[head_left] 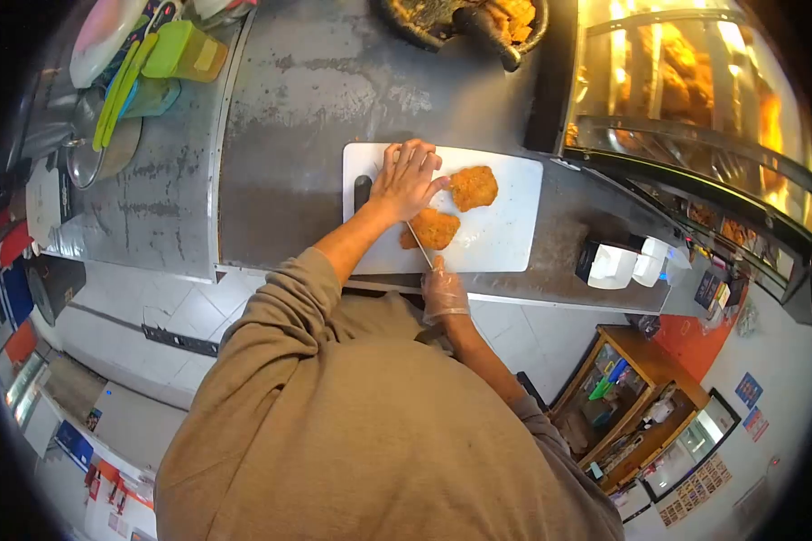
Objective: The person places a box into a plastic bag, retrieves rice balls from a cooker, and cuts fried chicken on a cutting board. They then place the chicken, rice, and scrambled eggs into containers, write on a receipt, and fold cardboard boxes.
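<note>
A white cutting board [505, 243] lies on the dark counter, its handle slot at the left. Two golden-brown breaded pieces rest on it: an upper one [474, 187] at the right and a lower one [437, 230] nearer the front edge. My left hand [406, 180], bare, is over the board's left part with its fingers apart, just above the lower piece. In a clear glove, my right hand [444, 293] is closed round a knife at the front edge. The thin blade [419, 243] lies across the left part of the lower piece.
A dark pan [537, 32] with food stands at the back. Lit glass display case [695, 126] at the right. White open boxes [612, 267] sit on the counter's right. Green container [185, 54], green tongs [122, 95] and metal bowl [122, 149] are at the upper left.
</note>
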A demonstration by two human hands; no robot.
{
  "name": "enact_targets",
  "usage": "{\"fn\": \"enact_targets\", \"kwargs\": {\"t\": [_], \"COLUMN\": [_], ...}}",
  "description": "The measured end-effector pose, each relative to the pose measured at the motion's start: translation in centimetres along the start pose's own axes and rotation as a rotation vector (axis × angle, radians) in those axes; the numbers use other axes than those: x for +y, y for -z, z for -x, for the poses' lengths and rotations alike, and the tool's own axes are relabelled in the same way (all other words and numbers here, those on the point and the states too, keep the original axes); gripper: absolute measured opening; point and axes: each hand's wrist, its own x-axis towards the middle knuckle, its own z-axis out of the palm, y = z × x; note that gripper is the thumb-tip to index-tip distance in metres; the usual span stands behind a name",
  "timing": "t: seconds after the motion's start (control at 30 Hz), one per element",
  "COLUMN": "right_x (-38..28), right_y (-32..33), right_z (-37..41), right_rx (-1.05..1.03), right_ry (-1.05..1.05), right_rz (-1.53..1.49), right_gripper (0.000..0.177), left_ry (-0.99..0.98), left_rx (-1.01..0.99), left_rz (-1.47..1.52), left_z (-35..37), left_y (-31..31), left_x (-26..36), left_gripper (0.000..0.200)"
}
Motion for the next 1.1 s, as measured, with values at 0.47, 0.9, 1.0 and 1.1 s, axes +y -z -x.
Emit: {"fn": "enact_targets", "kwargs": {"t": [0.47,0.9,1.0,1.1], "right_x": [-0.2,-0.2,3.3,2.5], "right_y": [1.5,4.6,2.4,4.9], "right_z": [-0.4,-0.9,-3.2,-2.3], "right_rx": [0.074,0.05,0.047,0.082], "right_ry": [0.212,0.25,0.265,0.351], "right_rz": [0.222,0.279,0.181,0.024], "right_gripper": [0.028,0.032,0.032,0.033], "left_ry": [-0.014,0.097,0.053,0.085], "left_rx": [0.056,0.015,-0.022,0.046], "left_rz": [-0.025,0.065,0.025,0.016], "left_z": [-1.8,-3.9,-3.5,-4.7], "left_y": [-0.9,-1.7,-1.7,-1.2], "left_x": [0.4,1.3,1.5,1.5], "left_gripper": [0.03,0.026,0.026,0.027]}}
